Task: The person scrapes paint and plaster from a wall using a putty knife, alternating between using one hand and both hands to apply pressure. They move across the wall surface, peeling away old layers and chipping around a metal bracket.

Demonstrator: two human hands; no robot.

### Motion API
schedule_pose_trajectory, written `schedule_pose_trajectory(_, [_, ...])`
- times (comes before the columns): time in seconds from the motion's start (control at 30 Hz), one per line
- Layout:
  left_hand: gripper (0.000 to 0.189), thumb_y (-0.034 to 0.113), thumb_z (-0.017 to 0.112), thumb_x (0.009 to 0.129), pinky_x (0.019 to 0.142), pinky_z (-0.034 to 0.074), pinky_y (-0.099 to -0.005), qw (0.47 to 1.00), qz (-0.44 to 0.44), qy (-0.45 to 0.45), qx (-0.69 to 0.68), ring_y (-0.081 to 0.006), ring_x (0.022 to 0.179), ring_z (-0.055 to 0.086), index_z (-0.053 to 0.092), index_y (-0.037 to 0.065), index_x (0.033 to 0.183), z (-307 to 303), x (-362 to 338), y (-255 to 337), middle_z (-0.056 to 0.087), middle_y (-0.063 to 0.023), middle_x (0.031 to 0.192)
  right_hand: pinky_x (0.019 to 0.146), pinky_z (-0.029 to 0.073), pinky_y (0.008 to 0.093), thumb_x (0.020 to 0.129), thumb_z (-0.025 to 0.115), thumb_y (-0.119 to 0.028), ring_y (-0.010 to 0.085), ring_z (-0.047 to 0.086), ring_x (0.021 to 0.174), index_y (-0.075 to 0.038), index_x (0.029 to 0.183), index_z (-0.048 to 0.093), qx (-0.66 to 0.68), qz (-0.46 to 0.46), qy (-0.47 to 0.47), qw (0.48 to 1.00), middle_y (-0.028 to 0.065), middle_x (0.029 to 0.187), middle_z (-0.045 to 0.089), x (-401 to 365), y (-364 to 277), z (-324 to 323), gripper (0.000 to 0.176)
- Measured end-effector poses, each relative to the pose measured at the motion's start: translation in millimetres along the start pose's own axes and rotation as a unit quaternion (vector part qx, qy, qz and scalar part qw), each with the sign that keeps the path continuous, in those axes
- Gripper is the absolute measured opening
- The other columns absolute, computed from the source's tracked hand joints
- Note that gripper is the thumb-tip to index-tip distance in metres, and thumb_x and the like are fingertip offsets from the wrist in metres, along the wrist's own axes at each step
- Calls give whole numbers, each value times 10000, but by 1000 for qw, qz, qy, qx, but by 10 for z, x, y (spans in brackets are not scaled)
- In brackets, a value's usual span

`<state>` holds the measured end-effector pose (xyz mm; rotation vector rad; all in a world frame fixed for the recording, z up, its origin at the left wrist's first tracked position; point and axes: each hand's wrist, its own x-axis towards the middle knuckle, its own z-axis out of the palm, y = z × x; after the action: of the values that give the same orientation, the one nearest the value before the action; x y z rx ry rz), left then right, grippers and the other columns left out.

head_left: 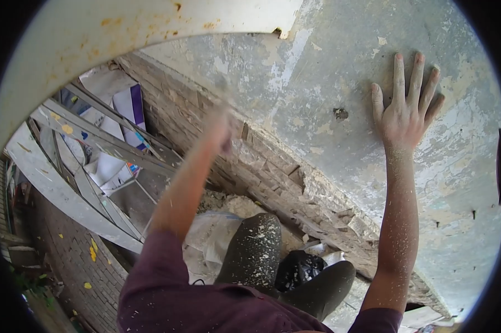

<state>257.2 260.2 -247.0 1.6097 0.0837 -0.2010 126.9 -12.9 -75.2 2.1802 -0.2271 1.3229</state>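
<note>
My right hand lies flat on the peeling grey-green wall, its fingers spread and dusty. Light flecks cover that forearm. My left hand is smeared by motion in front of a rough strip of exposed brickwork along the edge of the plaster. A faint blur shows above that hand; whether it holds anything cannot be made out. Near the right hand, the wall has a small dark hole.
A rust-spotted white panel curves across the upper left. Below it are metal bars and a purple-and-white box. Rubble, a pale sack and a black plastic bag lie around my legs. Several nails stick out at right.
</note>
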Motion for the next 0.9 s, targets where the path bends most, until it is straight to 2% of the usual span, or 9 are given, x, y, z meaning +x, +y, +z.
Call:
schedule_pose_trajectory(0.23, [234, 289, 450, 949, 394, 369, -257, 967, -83, 42, -239, -110, 436, 442, 493, 97, 821, -31, 841, -277, 455, 9, 564, 1129, -66, 476, 870, 439, -601, 224, 79, 1427, -363, 1408, 350, -169, 29, -110, 979, -44, 1529, 192, 42, -106, -151, 594])
schedule_pose_trajectory(0.3, [229, 265, 448, 949, 386, 366, -261, 945, -114, -31, -304, -96, 423, 418, 480, 101, 792, -93, 763, -134, 440, 8, 556, 1131, -56, 477, 872, 440, -597, 222, 82, 1427, -364, 1404, 357, 18, -7, 28, 999, -47, 1529, 192, 9, -5, 3, 587])
schedule_pose_trajectory(0.4, [256, 262, 440, 952, 365, 349, -265, 927, -125, -63, -347, -89, 393, 393, 440, 124, 736, 135, 231, -150, 422, 32, 525, 1133, -52, 471, 876, 438, -592, 219, 87, 1426, -362, 1400, 367, 0, 0, 14, 1000, -50, 1527, 200, -2, 0, 4, 576])
schedule_pose_trajectory(0.47, [237, 250, 438, 950, 360, 319, -260, 959, -114, 22, -258, -88, 380, 373, 454, 143, 739, 11, 609, -222, 407, 46, 513, 1134, -52, 467, 878, 439, -588, 218, 89, 1426, -362, 1397, 372, -2, -1, 14, 1000, -51, 1525, 205, -32, -7, 11, 570])
schedule_pose_trajectory(0.53, [219, 250, 457, 941, 361, 297, -259, 942, -156, -92, -282, -92, 386, 376, 454, 154, 743, -126, 811, -112, 415, 43, 527, 1134, -52, 464, 880, 440, -584, 217, 91, 1426, -362, 1395, 377, -3, -6, 29, 1000, -52, 1524, 209, 60, -42, -59, 564])
schedule_pose_trajectory(0.6, [236, 265, 474, 931, 357, 289, -276, 955, -144, -72, -249, -96, 387, 380, 465, 136, 734, -101, 630, -264, 408, 30, 518, 1135, -58, 456, 882, 442, -580, 217, 96, 1425, -362, 1396, 375, -206, 41, -117, 971, -50, 1523, 214, 81, -209, -257, 562])
schedule_pose_trajectory(0.7, [337, 341, 441, 939, 334, 325, -311, 957, -60, 27, -281, -133, 368, 387, 479, 112, 695, -28, 596, -185, 366, -2, 476, 1134, -65, 457, 880, 447, -578, 217, 97, 1425, -359, 1398, 372, 8, 1, 16, 1000, -48, 1524, 212, 29, -47, -69, 567])
schedule_pose_trajectory(0.83, [369, 358, 393, 957, 330, 354, -338, 982, -35, 22, -184, -165, 369, 411, 465, 105, 699, -410, 1562, -37, 380, -30, 487, 1132, -70, 463, 873, 449, -592, 223, 90, 1425, -354, 1404, 361, -11, 6, 3, 1000, -43, 1527, 200, 2, -27, -36, 589])
schedule_pose_trajectory(0.9, [380, 350, 359, 969, 337, 373, -362, 967, -101, 7, -233, -191, 371, 429, 474, 98, 710, -522, 1822, -12, 401, -45, 490, 1133, -60, 466, 884, 431, -584, 222, 74, 1427, -346, 1417, 336, -2, -4, 18, 1000, -37, 1533, 179, 21, 5, -12, 592])
